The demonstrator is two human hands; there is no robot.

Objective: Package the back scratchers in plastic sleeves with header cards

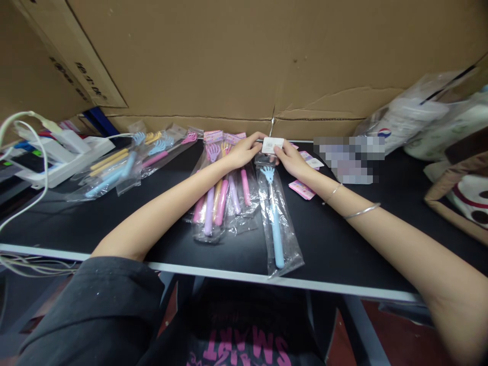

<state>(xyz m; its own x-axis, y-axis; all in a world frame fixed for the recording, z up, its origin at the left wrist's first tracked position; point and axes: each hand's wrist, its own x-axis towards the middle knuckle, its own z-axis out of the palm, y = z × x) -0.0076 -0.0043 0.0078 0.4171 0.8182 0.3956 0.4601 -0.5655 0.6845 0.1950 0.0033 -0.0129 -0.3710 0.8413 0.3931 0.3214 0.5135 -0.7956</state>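
A light-blue back scratcher [277, 236] lies in a clear plastic bag in front of me, its claw end pointing away. At the bag's top sits a folded white header card [272, 145] with a small barcode. My right hand [290, 158] pinches the card's right side, thumb on top. My left hand [246, 151] is closed at the card's left edge, its fingertips partly hidden. Beneath and beside my left forearm lie several bagged back scratchers [209, 211] in purple, pink and yellow with printed cards. Pink printed cards [302, 189] lie beside my right wrist.
More bagged back scratchers [110, 175] lie at left by a white power strip [72, 155] with cables. A cardboard wall [229, 61] closes off the back. At right are a bagged Pepsi cup [400, 122], a blurred-out patch and a brown-handled bag [450, 178]. The black table [171, 239] has a pale front edge.
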